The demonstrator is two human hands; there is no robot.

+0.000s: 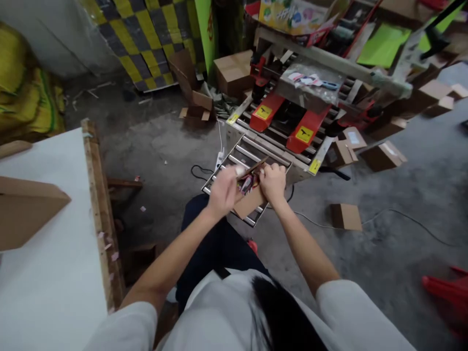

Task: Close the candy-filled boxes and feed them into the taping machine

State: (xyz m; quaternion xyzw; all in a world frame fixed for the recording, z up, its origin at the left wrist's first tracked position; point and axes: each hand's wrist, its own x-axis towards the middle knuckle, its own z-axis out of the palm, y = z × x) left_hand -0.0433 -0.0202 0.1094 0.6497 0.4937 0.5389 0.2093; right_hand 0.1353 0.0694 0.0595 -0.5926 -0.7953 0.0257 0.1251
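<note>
A small open cardboard box (250,204) rests on the roller conveyor (234,160) in front of me. Inside it are colourful packaged items (247,183), dark, red and white, too small to name. My right hand (273,183) is closed over the box's right side, fingers curled on its upper edge by a raised flap (257,166). At the left side, my left hand (224,191) is slightly blurred, with its fingers curled in beside the same flap. What those fingers hold, if anything, is hidden.
Beyond the conveyor stands a taping machine with red guide plates (266,111) and a plastic-wrapped item (310,85) on it. A white table (47,273) with a brown carton (25,209) is at left. Another small box (345,216) and a cable (314,223) lie on the floor.
</note>
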